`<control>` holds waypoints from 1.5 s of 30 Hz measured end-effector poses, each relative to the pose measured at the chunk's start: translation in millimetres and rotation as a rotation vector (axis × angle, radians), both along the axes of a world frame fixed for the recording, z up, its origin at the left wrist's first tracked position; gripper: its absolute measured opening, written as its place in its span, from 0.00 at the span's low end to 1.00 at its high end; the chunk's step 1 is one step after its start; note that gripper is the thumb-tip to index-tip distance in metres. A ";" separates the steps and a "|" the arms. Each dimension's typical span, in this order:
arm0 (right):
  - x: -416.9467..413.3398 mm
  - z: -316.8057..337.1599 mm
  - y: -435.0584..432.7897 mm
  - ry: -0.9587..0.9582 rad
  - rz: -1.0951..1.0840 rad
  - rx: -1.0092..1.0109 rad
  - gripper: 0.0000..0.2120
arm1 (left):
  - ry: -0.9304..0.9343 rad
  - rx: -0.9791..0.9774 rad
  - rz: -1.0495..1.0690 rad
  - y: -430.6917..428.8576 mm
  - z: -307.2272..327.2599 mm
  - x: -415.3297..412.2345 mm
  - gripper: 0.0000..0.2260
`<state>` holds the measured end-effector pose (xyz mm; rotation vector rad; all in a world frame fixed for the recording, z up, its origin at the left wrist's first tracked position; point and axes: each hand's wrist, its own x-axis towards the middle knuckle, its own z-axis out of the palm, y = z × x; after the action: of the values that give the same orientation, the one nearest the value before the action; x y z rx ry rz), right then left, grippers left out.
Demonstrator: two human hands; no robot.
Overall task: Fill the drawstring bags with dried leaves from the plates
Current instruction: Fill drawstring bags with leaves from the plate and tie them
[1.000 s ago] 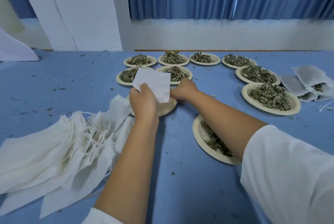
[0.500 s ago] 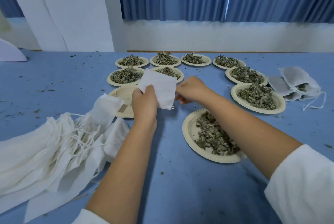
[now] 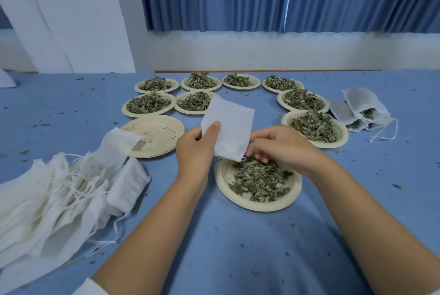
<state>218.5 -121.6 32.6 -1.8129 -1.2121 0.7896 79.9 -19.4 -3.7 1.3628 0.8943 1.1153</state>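
My left hand point(image 3: 195, 149) pinches a flat white drawstring bag point(image 3: 229, 129) by its left edge, holding it up above the near plate point(image 3: 238, 197), which carries a heap of dried leaves point(image 3: 259, 181). My right hand point(image 3: 278, 145) touches the bag's lower right corner with curled fingers, just over the leaves. A pile of empty white bags point(image 3: 54, 197) lies at the left. Filled bags point(image 3: 364, 113) lie at the right. An almost empty plate point(image 3: 157, 132) sits left of my hands.
Several more plates of dried leaves point(image 3: 314, 125) stand in an arc across the blue table point(image 3: 238, 259), from the far left point(image 3: 148, 105) to the right. Leaf crumbs are scattered over the surface. A white wall and blue curtains stand behind.
Both hands drew back from the empty plate toward me with the bag. The right hand came off that plate and now touches the bag's lower corner over the near leaf plate.
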 end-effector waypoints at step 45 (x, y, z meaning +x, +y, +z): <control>-17.5 -18.4 12.0 0.338 0.071 0.256 0.11 | -0.314 -0.216 0.011 -7.2 11.9 -1.7 0.01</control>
<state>201.0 -109.7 14.2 -1.3723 -1.1022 0.8948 78.2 -26.7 8.2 0.9752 0.7672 1.1663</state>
